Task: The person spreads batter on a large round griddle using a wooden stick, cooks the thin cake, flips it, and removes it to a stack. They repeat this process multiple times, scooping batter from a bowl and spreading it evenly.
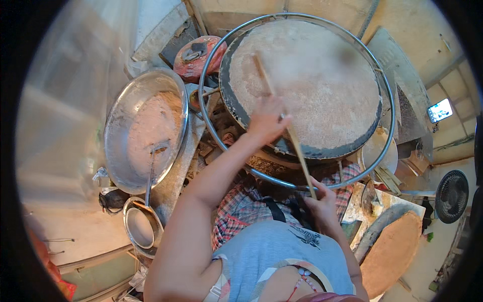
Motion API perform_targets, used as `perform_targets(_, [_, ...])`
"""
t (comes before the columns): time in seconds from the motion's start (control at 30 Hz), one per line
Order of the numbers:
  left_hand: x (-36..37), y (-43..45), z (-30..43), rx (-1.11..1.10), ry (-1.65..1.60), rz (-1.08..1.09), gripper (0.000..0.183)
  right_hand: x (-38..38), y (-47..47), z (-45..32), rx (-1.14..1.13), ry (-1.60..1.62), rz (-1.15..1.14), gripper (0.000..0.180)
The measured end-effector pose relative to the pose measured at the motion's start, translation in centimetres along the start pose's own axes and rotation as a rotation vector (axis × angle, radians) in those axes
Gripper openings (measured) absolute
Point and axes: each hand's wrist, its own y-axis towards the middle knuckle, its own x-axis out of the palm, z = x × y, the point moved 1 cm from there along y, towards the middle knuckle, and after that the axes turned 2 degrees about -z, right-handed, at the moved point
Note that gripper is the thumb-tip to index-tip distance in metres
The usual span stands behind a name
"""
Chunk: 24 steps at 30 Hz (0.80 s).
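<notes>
A large round griddle (328, 153) with a dark rim lies before me, covered by a thin pale layer of batter (332, 109). Over its left part, my left hand (268, 117) grips the middle of a long flat wooden stick (297, 147). The stick's far end lies over the batter layer, slightly blurred. Close to my lap, my right hand (322, 200) holds the near end of the same stick. A tubular metal ring (392, 102) encircles the griddle, and the stick crosses above its near side. Steam blurs the griddle's far part.
Left stands a metal basin (117, 151) of pale batter or dough (151, 128) with a long-handled tool (149, 181) in it. Below are nested bowls (139, 226). At right lie a round brown flatbread (392, 253) and a black fan (452, 196). A lit phone (440, 110) stands farther off.
</notes>
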Motion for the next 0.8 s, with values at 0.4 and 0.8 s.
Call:
perform_targets(0.4, [6.5,-9.9,10.5,0.331,-0.174,-0.036,0.057,-6.4,-15.4,8.3,-0.27,-0.537,0.486,0.051])
perform_targets(0.8, [8.4,-4.4,13.7,0.411,-0.182,-0.049,0.054,-2.4,-14.7,7.1,0.045,0.194,0.468,0.054])
